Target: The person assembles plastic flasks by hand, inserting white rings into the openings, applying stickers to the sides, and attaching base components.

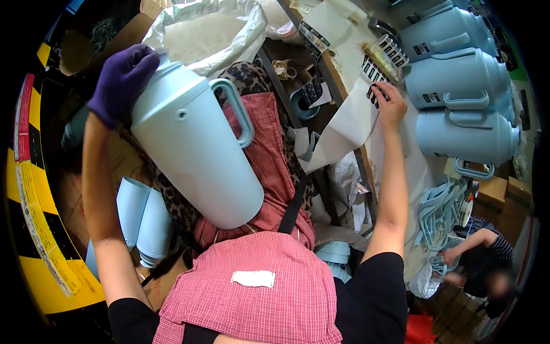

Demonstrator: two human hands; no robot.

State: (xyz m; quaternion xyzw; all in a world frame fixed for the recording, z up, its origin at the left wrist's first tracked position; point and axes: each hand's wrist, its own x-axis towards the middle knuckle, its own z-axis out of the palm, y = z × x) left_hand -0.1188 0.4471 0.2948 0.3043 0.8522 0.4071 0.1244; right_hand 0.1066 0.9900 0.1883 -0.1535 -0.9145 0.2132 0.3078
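Observation:
Across my lap lies a large light blue jug (195, 149), tilted, with its neck toward the upper left and its base toward me. A loop handle (236, 112) is on its right side, and a small round hole shows in its wall. My left hand (125, 83), in a purple glove, is closed round the neck. Over the bench, the bare fingers of my right hand (391, 106) pinch at the edge of a white label sheet (346, 126) with small black labels. Whether a single label has come off is hidden by the fingers.
Several light blue jugs (452, 77) lie along the right of the bench, with a pile of loose handles (438, 209) nearer. A white bag (212, 34) stands beyond my lap. Blue jug parts (153, 223) are at lower left, beside a yellow-black striped edge (51, 252). Another person (484, 255) works at right.

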